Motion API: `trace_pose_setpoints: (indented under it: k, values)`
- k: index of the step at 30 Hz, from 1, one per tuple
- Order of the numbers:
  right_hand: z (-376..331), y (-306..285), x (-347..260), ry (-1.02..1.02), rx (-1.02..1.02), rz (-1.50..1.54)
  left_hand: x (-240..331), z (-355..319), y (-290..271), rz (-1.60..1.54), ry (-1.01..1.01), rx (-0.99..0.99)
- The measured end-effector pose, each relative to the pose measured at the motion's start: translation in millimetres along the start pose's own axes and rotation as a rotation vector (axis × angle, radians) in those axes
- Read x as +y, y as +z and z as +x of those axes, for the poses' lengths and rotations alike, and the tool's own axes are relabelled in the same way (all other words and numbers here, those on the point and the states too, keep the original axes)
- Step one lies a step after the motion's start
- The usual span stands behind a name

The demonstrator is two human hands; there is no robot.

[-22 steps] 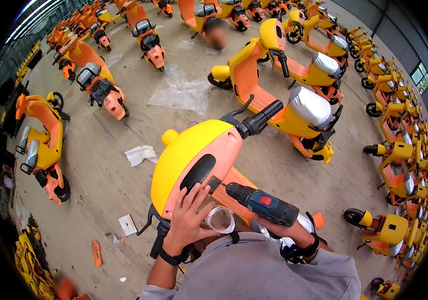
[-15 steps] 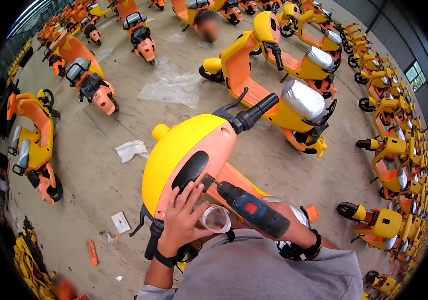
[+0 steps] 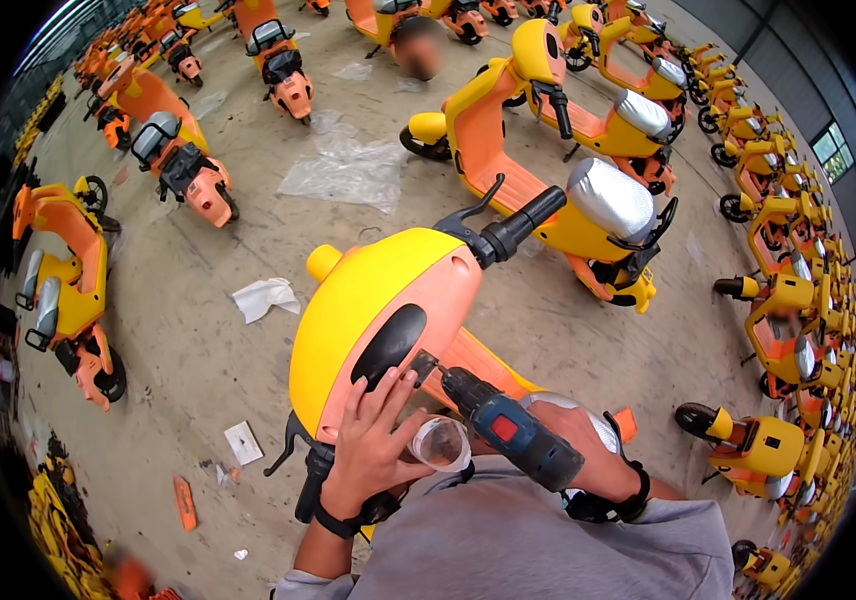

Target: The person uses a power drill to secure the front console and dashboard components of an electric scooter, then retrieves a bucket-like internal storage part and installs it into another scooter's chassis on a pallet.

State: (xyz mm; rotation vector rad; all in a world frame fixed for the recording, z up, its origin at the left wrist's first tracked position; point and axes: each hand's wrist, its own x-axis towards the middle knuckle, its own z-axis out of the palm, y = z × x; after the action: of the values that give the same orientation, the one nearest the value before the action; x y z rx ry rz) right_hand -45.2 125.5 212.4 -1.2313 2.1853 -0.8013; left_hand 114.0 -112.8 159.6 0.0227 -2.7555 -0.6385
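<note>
The yellow and salmon head of an electric scooter (image 3: 358, 310) is right before me, with a black oval display (image 3: 388, 346) in its panel. My left hand (image 3: 373, 445) lies with its fingertips against that panel, beside a small dark plate (image 3: 422, 368) at the panel's lower edge. A clear plastic cup (image 3: 441, 443) is held between its thumb and index finger; the cup's contents are hard to make out. My right hand (image 3: 578, 435) grips a cordless drill (image 3: 513, 425), partly hidden behind it. The drill's tip points at the dark plate.
A black handlebar grip (image 3: 523, 223) with brake lever juts out at the far right of the scooter head. Another yellow scooter (image 3: 548, 225) stands just beyond. Rows of scooters (image 3: 788, 330) line the right side. Plastic film (image 3: 343, 170) and white paper (image 3: 266, 299) lie on the floor.
The scooter head, both hands, cup and drill appear shifted slightly to the right in view. The left hand's hold on the cup and the right hand's grip on the drill are unchanged.
</note>
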Motion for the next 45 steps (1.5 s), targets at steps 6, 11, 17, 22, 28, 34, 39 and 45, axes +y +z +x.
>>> trace_pose_setpoints:
  k: [6,11,17,22,28,34,39,45]
  values:
    - [-1.9,1.5,-8.8,0.037,0.017,0.065,-0.7,1.7,0.7,-0.037,0.005,0.004]
    - [-1.5,0.3,-7.1,0.046,-0.038,0.017,-1.7,0.5,3.5,-0.051,0.000,0.018]
    - [8.6,-10.4,-17.0,0.044,-0.057,-0.009,-3.0,-2.6,6.0,-0.073,-0.011,0.043]
    - [10.8,-16.8,-25.2,0.047,-0.082,-0.056,-4.6,-2.8,5.4,-0.060,-0.005,0.037]
    - [14.0,-17.5,-34.2,0.058,-0.088,-0.023,-9.6,-5.2,6.6,0.065,0.052,-0.004]
    - [13.5,-15.6,-24.4,0.018,-0.098,-0.012,-9.9,-6.1,7.7,0.066,0.052,0.013]
    - [15.6,-13.8,-21.2,-0.047,-0.085,0.011,-5.5,-3.2,6.2,-0.033,0.000,0.044]
    - [14.5,-18.9,-18.9,-0.054,-0.077,-0.081,-3.8,-1.2,5.6,-0.018,0.001,0.051]
